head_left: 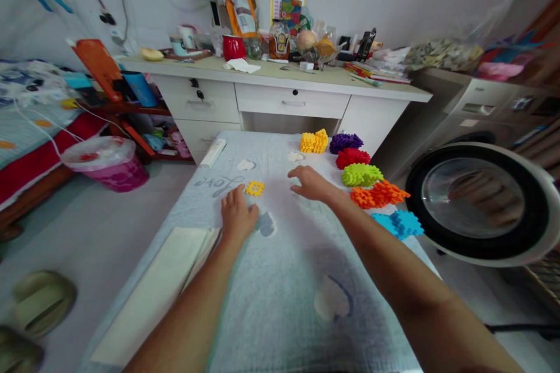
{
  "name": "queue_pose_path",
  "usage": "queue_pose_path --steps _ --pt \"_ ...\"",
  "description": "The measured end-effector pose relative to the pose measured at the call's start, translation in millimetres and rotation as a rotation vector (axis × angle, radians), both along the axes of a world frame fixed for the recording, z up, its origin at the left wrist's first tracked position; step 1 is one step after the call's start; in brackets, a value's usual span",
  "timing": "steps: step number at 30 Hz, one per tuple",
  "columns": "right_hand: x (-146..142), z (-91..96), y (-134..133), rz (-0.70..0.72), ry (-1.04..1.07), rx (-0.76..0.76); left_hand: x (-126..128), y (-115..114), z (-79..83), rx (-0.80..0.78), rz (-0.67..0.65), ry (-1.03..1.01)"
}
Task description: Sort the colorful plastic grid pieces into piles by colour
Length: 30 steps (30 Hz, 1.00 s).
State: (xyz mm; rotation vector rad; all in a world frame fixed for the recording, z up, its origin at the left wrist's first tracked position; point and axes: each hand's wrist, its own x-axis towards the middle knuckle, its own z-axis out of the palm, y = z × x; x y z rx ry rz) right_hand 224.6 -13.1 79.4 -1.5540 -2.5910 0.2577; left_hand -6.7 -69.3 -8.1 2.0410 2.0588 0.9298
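Note:
A small yellow square piece (255, 188) with notched edges and a hole in its middle lies flat on the cloth-covered table (280, 280). Just left of it rests my left hand (238, 214), fingers apart and holding nothing. My right hand (310, 183) hovers over the cloth to the right of that piece, its fingers spread and nothing visible in them. Beyond the right hand stand piles of similar notched pieces: yellow (314, 141), purple (345, 143), red (352, 157), lime green (361, 175), orange (380, 193) and blue (399, 224).
A white strip-like object (213, 152) lies at the table's far left corner. Folded cream cloth or paper (153, 291) runs along the left edge. Behind is a cluttered white desk (293, 106). An open washing machine door (476, 204) juts out at right; a pink bin (109, 166) stands left.

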Motion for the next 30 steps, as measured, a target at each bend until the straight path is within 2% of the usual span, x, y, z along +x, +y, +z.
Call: queue_pose_path --steps 3,6,10,13,17,21,24,27,30 --pt "-47.2 -30.4 -3.6 0.011 0.064 -0.018 -3.6 3.8 -5.8 0.063 -0.001 -0.055" --pt "-77.7 -50.0 -2.1 -0.028 0.141 0.009 -6.8 6.8 -9.9 0.086 0.005 -0.106" --pt "-99.9 -60.3 4.6 -0.085 0.156 0.013 -8.5 7.9 -10.7 0.090 0.010 -0.150" --pt "-104.0 -60.3 8.4 -0.092 0.130 0.022 -8.3 7.8 -9.7 0.086 0.025 -0.171" --pt "-89.6 -51.5 3.9 -0.019 0.053 0.005 -7.4 7.7 -8.2 0.054 0.018 -0.163" --pt "-60.6 -33.4 -9.8 0.039 -0.053 -0.040 -6.2 7.4 -7.1 0.025 -0.002 -0.116" --pt "-34.7 -19.1 -15.7 0.041 -0.057 -0.036 -5.1 7.1 -7.6 0.025 0.005 -0.099" --pt "-6.3 -7.5 -9.9 0.026 -0.028 0.006 -4.2 6.8 -8.5 0.031 0.010 -0.089" --pt "21.8 1.6 8.8 -0.020 -0.052 0.059 -2.7 6.0 -7.5 0.013 0.010 -0.071"
